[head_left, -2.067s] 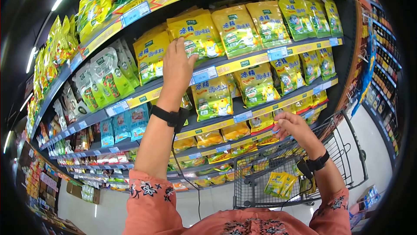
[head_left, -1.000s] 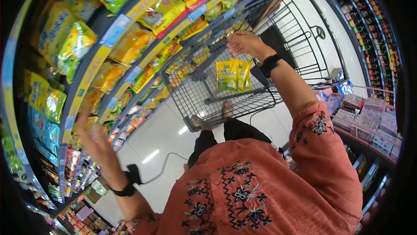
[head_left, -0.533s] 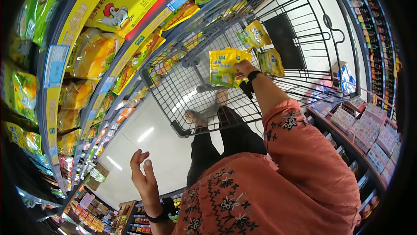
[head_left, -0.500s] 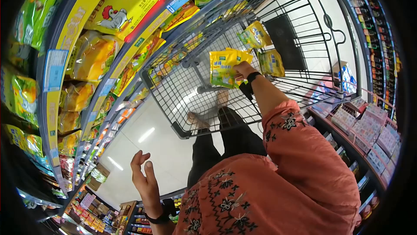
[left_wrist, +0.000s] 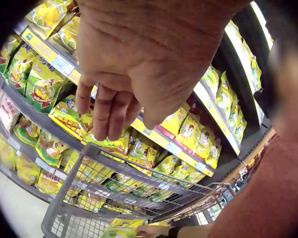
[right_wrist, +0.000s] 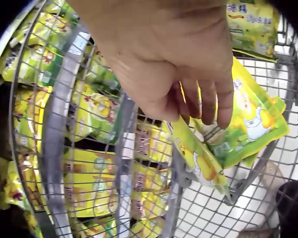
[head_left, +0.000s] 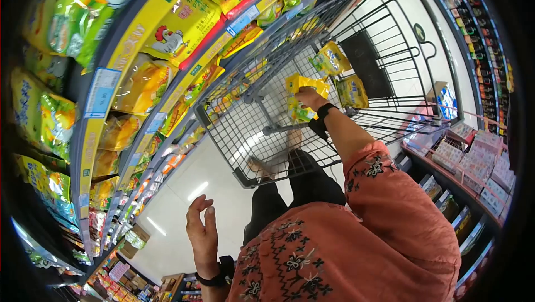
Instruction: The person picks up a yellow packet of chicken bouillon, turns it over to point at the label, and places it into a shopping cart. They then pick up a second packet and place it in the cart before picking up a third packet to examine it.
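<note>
My right hand (head_left: pixel 310 99) is down inside the wire shopping cart (head_left: pixel 245 182), pinching the top edge of a yellow-green bag of chicken seasoning (right_wrist: pixel 196 148) between thumb and fingers. Right behind it in the right wrist view lies another seasoning bag (right_wrist: pixel 253 114), overlapped by the fingers. Two more such bags, one upper (head_left: pixel 330 59) and one lower (head_left: pixel 352 92), lie in the cart near its black panel. My left hand (head_left: pixel 202 235) is raised beside my body, away from the shelf, with loosely bent fingers and nothing in it.
Shelves of yellow seasoning bags (head_left: pixel 184 23) with price tags (head_left: pixel 103 93) run along the left side. At the right stands a low rack of small boxes (head_left: pixel 462 157), with bottle shelves (head_left: pixel 479 56) beyond it. My feet are beneath the cart on the pale floor (head_left: pixel 184 201).
My left hand has left a bag on the upper shelf and come down beside my body. My right hand, empty before, has reached into the cart and gripped a seasoning bag. The head view tilted downward.
</note>
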The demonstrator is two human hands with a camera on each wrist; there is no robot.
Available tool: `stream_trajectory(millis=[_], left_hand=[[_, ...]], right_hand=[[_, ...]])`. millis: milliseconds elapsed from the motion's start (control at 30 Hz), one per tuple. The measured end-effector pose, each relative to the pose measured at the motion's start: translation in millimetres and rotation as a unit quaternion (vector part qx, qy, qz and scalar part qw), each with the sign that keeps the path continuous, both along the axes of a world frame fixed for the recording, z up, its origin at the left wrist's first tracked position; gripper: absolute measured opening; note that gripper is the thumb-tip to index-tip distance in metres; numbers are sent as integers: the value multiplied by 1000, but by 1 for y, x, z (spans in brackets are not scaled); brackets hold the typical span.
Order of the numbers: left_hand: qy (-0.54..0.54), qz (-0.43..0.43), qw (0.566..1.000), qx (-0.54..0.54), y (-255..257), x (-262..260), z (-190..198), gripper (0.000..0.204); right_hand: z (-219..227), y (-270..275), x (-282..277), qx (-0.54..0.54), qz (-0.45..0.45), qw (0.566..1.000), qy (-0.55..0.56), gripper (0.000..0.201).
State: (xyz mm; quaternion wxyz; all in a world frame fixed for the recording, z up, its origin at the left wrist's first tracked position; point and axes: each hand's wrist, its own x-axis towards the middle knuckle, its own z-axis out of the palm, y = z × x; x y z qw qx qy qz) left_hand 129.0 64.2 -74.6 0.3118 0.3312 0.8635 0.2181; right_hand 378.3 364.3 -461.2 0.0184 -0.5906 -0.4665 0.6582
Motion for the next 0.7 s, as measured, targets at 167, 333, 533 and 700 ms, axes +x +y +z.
stream_trajectory(millis=[167, 333, 533, 700], left_hand=[[1, -74, 996, 57, 3, -23, 1, 30], [-91, -120, 979, 140, 9, -60, 19, 32], [-320, -146, 902, 252, 37, -90, 53, 37], [-426, -224, 822, 306, 33, -100, 107, 52]], right_hand=[[97, 10, -14, -26, -17, 992, 123, 39], [255, -15, -16, 17, 21, 980, 198, 41], [441, -72, -41, 52, 6, 922, 384, 42], [510, -106, -92, 112, 27, 880, 460, 45]])
